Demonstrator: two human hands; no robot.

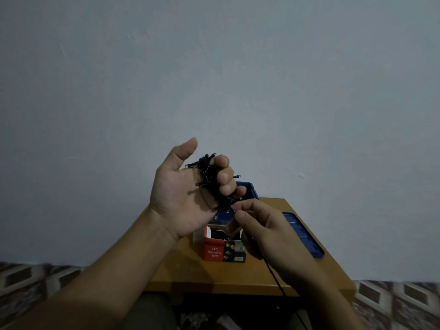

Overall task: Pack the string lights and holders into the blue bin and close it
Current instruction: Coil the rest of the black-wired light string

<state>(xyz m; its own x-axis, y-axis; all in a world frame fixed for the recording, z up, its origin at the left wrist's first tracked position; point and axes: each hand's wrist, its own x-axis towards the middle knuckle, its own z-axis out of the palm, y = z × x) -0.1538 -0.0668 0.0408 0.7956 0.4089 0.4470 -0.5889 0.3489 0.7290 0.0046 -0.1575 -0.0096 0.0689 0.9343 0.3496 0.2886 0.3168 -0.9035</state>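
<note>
A brown wooden surface (214,277) sits at 6 o'clock. On it stands an open red carton (214,252) printed "LED Decorative Lights". A plain pale wall (214,67) fills the view from 9 through 12 to 3 o'clock. Brown-and-white patterned floor (35,279) shows at 7 and 5 o'clock.

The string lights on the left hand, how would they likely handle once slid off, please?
Probably floppy: the string lights wrap tightly round the left hand, and a strand hangs limp below the right hand. Likely light, since curled fingers alone carry them. Protruding bulbs may snag.
</note>
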